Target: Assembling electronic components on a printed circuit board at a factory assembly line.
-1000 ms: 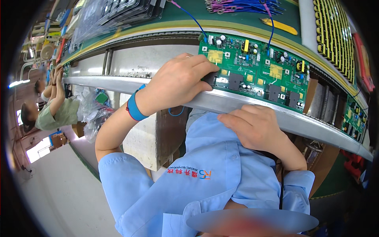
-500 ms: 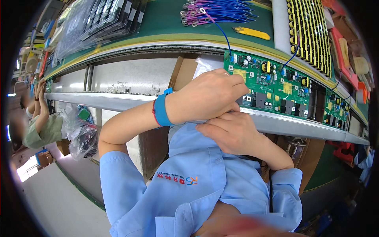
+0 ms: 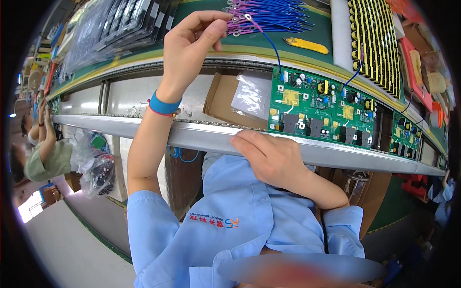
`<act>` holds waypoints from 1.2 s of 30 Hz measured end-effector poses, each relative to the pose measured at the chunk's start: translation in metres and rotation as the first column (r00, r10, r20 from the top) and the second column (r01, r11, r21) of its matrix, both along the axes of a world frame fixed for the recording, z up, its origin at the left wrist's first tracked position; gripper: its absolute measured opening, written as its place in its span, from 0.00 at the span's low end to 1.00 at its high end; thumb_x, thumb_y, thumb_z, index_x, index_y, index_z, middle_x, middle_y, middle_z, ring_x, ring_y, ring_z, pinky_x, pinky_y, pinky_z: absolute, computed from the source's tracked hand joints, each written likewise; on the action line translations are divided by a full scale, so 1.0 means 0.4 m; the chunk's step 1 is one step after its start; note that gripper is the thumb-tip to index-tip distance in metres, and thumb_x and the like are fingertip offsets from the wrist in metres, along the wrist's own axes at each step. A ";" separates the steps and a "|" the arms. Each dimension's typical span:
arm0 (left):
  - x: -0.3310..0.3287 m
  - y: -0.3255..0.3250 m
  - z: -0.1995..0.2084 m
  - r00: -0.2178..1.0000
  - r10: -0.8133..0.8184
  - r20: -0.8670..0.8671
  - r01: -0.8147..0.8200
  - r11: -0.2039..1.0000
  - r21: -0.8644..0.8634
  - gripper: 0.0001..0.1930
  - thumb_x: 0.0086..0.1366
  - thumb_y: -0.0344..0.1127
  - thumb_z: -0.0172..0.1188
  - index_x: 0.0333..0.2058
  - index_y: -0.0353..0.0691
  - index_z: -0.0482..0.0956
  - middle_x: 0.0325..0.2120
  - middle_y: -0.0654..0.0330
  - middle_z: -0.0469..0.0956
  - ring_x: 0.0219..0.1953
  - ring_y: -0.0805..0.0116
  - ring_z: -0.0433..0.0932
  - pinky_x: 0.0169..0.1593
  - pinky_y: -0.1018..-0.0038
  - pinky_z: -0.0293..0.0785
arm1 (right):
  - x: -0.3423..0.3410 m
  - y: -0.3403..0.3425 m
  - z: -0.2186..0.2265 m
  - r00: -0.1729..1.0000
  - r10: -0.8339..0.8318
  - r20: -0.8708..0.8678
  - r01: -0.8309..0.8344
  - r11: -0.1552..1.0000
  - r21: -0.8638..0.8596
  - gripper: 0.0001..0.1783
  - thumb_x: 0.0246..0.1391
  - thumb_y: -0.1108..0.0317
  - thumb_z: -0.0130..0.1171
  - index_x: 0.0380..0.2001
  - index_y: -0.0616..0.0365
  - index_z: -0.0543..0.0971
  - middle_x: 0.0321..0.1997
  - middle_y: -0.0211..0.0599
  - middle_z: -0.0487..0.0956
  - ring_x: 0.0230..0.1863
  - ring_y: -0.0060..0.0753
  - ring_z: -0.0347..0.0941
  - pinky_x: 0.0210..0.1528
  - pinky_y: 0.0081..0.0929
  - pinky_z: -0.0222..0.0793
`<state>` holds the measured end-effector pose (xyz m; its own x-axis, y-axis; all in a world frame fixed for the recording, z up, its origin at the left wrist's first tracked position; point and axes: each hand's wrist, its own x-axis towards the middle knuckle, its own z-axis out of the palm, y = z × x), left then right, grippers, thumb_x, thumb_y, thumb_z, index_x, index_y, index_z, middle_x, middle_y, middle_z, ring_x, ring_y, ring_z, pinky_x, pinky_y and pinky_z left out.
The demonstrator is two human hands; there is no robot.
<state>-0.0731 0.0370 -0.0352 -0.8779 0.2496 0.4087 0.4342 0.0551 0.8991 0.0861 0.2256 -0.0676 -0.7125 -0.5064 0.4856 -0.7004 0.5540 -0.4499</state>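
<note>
My left hand [image 3: 194, 48] is raised over the far side of the bench. Its thumb and forefinger come together beside the ring terminals of a pile of blue wires [image 3: 283, 17] with pink sleeves. Whether a terminal is between those fingertips is too small to tell. My right hand [image 3: 273, 158] lies on the near metal rail [image 3: 206, 137], fingers stretched to the left and nothing visible in them. Just beyond it, a green circuit board [image 3: 312, 103] sits between the rails. One blue wire [image 3: 274, 48] rises from its far left corner, ring terminal end by the pile.
Left of the board are an open cardboard box [image 3: 218, 98] and a clear plastic bag [image 3: 251, 93]. A yellow cutter knife [image 3: 306, 45] lies behind it. Rows of black-and-yellow components [image 3: 377, 43] fill the back right; clear trays [image 3: 125, 29] stack at back left. Another person [image 3: 50, 153] works far left.
My left hand has left my right hand and moved up to the wire pile. The right hand has shifted slightly and rests on the rail. The box and bag are now uncovered.
</note>
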 end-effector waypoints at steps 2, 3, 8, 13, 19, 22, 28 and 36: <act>0.008 0.016 -0.001 0.997 -0.036 0.070 0.033 0.998 0.052 0.11 0.67 0.33 0.59 0.45 0.34 0.80 0.29 0.63 0.78 0.28 0.80 0.74 0.33 0.84 0.70 | 0.000 -0.004 -0.015 0.999 -0.044 -0.009 0.044 0.999 -0.016 0.18 0.40 0.76 0.59 0.40 0.56 0.80 0.39 0.30 0.80 0.28 0.27 0.78 0.23 0.22 0.72; 0.012 0.023 -0.002 0.988 -0.083 0.132 0.070 0.992 0.102 0.12 0.67 0.33 0.59 0.47 0.34 0.79 0.29 0.63 0.78 0.28 0.80 0.74 0.34 0.84 0.70 | 0.002 -0.007 -0.019 0.995 -0.096 -0.022 0.095 0.995 -0.039 0.18 0.41 0.76 0.59 0.40 0.56 0.80 0.38 0.30 0.80 0.28 0.27 0.78 0.23 0.22 0.72; 0.025 0.046 -0.020 0.947 -0.179 0.268 0.150 0.980 0.128 0.15 0.70 0.36 0.55 0.50 0.33 0.75 0.31 0.65 0.74 0.29 0.79 0.72 0.37 0.83 0.68 | 0.025 -0.014 0.001 0.973 -0.229 -0.024 0.229 0.973 -0.011 0.19 0.41 0.74 0.61 0.41 0.55 0.80 0.37 0.28 0.80 0.27 0.27 0.77 0.23 0.23 0.71; 0.033 0.062 -0.033 0.923 -0.189 0.334 0.146 0.978 0.149 0.15 0.69 0.35 0.55 0.50 0.33 0.75 0.30 0.65 0.72 0.27 0.79 0.70 0.34 0.82 0.66 | 0.045 0.033 0.031 0.928 -0.369 0.054 0.332 0.884 0.329 0.26 0.42 0.73 0.56 0.50 0.55 0.76 0.35 0.28 0.77 0.25 0.28 0.75 0.21 0.27 0.69; 0.036 0.037 -0.033 0.906 -0.206 0.369 0.157 0.975 0.159 0.14 0.69 0.35 0.56 0.48 0.33 0.76 0.27 0.67 0.73 0.26 0.80 0.70 0.34 0.83 0.65 | 0.063 0.046 0.030 0.896 -0.440 0.063 0.376 0.826 0.421 0.28 0.40 0.75 0.54 0.51 0.55 0.74 0.36 0.28 0.76 0.24 0.27 0.75 0.21 0.27 0.69; 0.037 0.032 -0.027 0.910 -0.202 0.363 0.169 0.978 0.122 0.14 0.68 0.35 0.56 0.48 0.32 0.76 0.27 0.66 0.73 0.26 0.80 0.70 0.33 0.83 0.65 | 0.065 0.061 0.031 0.889 -0.443 0.113 0.354 0.824 0.442 0.26 0.42 0.76 0.53 0.50 0.54 0.74 0.38 0.30 0.76 0.27 0.31 0.77 0.24 0.30 0.71; 0.045 0.028 -0.029 0.919 -0.186 0.347 0.156 0.981 0.112 0.13 0.68 0.36 0.58 0.48 0.37 0.78 0.27 0.66 0.74 0.27 0.80 0.72 0.32 0.82 0.72 | 0.073 0.131 0.045 0.871 -0.486 0.065 0.411 0.796 0.445 0.26 0.48 0.79 0.48 0.52 0.49 0.74 0.44 0.35 0.79 0.34 0.43 0.78 0.30 0.37 0.73; 0.063 -0.036 0.005 0.967 -0.183 0.175 0.134 0.957 0.257 0.10 0.64 0.32 0.61 0.42 0.35 0.80 0.31 0.62 0.80 0.25 0.79 0.77 0.31 0.82 0.75 | 0.092 0.239 0.067 0.831 -0.553 0.057 0.444 0.723 0.529 0.27 0.50 0.84 0.45 0.52 0.51 0.76 0.45 0.40 0.81 0.42 0.44 0.79 0.40 0.34 0.73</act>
<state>-0.0479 0.0225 -0.0333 -0.9034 0.3072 0.2990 0.2346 -0.2294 0.9446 0.1228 0.3212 -0.0407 -0.9796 -0.1731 0.1020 -0.1855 0.9743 -0.1277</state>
